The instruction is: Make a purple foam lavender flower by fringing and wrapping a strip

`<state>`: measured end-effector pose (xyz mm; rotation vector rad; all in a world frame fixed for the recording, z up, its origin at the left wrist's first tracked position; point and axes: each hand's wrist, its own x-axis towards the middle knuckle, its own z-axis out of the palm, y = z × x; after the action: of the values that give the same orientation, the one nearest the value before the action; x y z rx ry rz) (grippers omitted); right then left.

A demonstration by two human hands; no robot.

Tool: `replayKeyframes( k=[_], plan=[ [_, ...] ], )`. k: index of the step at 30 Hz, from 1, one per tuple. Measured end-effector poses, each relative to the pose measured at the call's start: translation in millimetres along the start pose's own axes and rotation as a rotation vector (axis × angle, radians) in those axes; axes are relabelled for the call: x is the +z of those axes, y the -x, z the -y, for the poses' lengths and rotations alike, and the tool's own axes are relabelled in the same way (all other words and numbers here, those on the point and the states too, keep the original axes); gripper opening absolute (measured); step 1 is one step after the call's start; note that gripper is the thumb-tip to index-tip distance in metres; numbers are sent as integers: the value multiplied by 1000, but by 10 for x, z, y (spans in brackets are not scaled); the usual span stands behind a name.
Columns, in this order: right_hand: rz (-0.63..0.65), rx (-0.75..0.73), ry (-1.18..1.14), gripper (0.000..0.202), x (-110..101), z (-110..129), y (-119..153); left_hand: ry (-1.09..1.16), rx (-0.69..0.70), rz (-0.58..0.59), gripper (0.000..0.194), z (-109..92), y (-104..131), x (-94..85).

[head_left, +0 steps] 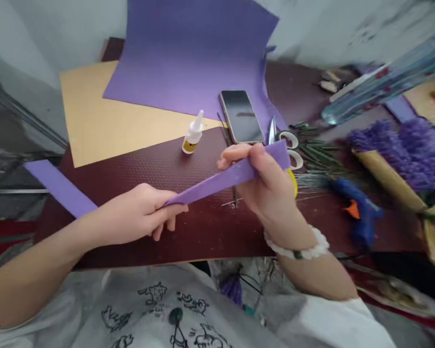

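Purple strip (219,181) slants above the bench (213,239), pinched in the left grip (143,212) nearer the front edge and clasped by the right grip (271,195) just short of one end.

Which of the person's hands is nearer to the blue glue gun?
Right: the right hand, gripping the purple strip, is left of the blue glue gun in the picture, with a gap between. The left hand, also gripping the strip, is much farther left.
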<state>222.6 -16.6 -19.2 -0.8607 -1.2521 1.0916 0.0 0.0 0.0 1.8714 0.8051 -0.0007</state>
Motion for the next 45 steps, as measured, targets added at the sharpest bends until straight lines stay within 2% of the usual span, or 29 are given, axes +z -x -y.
replayKeyframes(
  k=[4, 7, 9, 15, 28, 31, 35, 37, 40, 45],
  plan=[
    [15, -32, 44, 35, -31, 24, -12, 9, 4, -4, 36, -22, 22, -23],
    [-50, -37, 95, 41, -44, 29, -22, 10, -2, -5, 35, -29, 20, -26],
    [-80, -52, 101, 39, -51, 20, -31, 12, -7, 0, 35, -30, 10, -23],
    [-61, -98, 24, 40, -63, -23, -65, 18, -19, 0, 36, -7, -11, -15],
    [-197, -79, 100, 38, -55, -70, -64, 43, -1, -2, 40, 2, -8, -12],
    [-180, -70, 75, 38, -52, -58, -64, 44, -3, -3, 41, 11, -14, -11],
    [-97, -48, -18, 37, -49, -22, -83, 38, -10, -4, 42, 30, -18, -10],
    [-69, -33, -79, 45, -46, 5, -101, 31, -12, -4, 41, 37, -18, -11],
    [-103, -34, -125, 62, -53, 49, -124, 23, -15, -4, 40, 42, -16, -16],
    [-153, -62, -92, 65, -77, 69, -110, 6, -27, -3, 39, 42, -11, -25]
  ],
)
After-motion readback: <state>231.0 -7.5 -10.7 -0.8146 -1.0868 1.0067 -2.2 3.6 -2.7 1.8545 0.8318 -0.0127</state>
